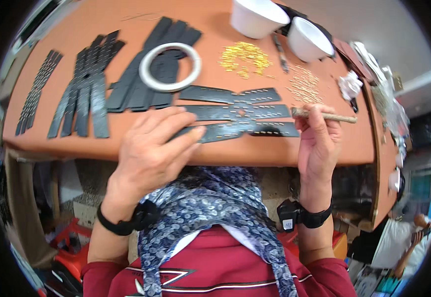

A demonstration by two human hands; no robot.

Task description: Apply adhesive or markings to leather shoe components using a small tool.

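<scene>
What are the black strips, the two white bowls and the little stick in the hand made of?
Black strips: probably thin plastic or rubber, flat, matte, studded with small shiny pins. White bowls: likely foam or plastic, plain matte white, thick rims. The stick in the right hand looks like wood or wrapped fibre, tan and rough; hard to tell which.

The table [285, 153] was orange-brown. Black strips [235, 111] dotted with small gold pins lay at its centre, and plain black strips [84, 91] at upper left. The tape ring [170, 67] and bowls [257, 17] were white, the loose pins [245, 57] gold, the scarf [215, 208] blue-and-white floral, the sleeves [319, 277] red.
</scene>
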